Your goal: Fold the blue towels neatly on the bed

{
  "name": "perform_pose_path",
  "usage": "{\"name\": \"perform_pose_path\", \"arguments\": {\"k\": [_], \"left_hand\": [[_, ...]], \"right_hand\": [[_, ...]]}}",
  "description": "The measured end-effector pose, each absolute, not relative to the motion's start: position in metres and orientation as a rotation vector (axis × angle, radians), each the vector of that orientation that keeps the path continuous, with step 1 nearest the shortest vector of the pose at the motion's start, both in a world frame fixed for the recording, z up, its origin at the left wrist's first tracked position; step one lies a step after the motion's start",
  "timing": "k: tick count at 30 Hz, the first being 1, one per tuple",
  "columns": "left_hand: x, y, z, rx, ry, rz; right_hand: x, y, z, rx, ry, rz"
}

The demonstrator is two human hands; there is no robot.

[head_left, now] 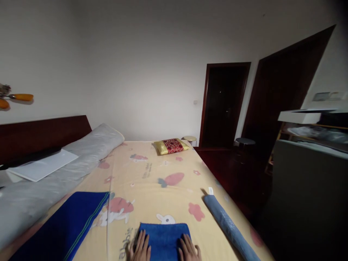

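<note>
A blue towel (164,237) lies flat on the bed at the bottom middle of the view; its lower part runs out of the frame. My left hand (140,248) rests on the towel's left edge with the fingers stretched forward. On the right edge lies my right hand (189,249), fingers extended and a little apart. Neither hand grips anything. Left of them is a dark blue cloth (62,224) with green stripes along one side. A rolled grey-blue umbrella-like bundle (227,224) with a white tag lies to the right.
The bed's patterned yellow sheet (146,203) spreads under everything. A gold and red cushion (172,146) sits at the far end. A grey bolster-like roll (89,152) carries white papers (46,165). Two stools, one pale (189,138), one dark (245,141), stand beyond; a dark cabinet (307,188) is right.
</note>
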State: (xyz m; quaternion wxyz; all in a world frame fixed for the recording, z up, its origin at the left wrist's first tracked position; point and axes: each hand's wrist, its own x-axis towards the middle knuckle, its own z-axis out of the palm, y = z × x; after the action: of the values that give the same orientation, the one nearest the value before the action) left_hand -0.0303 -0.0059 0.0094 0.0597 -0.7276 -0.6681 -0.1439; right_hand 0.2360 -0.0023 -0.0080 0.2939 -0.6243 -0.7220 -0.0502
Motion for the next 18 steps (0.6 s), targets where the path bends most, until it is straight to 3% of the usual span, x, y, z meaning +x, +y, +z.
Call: {"name": "perform_pose_path", "arguments": {"k": [5, 12, 18], "left_hand": [[0.015, 0.015, 0.008, -2.646, -1.645, -0.389], [-0.010, 0.019, 0.023, -2.464, -2.019, -0.288], [-0.016, 0.015, 0.016, -2.411, -2.025, -0.301]], "right_hand": [[0.184, 0.015, -0.016, -1.394, -2.275, 0.106], [0.220, 0.027, -0.008, -1.682, -2.070, 0.009], [0.227, 0.024, -0.021, -1.677, -2.016, 0.022]]}}
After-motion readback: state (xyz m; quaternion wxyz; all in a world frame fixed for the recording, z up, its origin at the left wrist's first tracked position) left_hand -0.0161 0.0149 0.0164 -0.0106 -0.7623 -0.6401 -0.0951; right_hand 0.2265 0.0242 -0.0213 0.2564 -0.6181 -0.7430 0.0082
